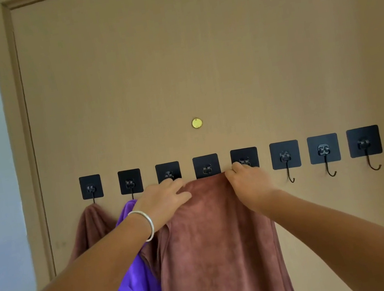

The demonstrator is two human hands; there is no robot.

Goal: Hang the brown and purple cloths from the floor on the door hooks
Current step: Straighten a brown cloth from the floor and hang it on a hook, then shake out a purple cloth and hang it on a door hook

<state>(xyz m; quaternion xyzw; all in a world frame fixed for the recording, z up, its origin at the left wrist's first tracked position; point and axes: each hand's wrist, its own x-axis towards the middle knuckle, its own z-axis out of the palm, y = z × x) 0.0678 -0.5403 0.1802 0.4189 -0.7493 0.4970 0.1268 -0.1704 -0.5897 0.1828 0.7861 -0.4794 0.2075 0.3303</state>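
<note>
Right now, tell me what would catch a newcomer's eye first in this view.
First, the wide brown cloth at centre, its top edge held up against the door by the left hand and right hand at the middle hooks. Next, the purple cloth hanging to its left beside another brown cloth. Three bare hooks wait at the right.

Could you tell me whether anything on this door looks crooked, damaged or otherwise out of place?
Nothing looks damaged. The row of hook plates is slightly uneven. The brown cloth is held up by the left hand and right hand, spanning several hooks rather than hanging from one.
</note>
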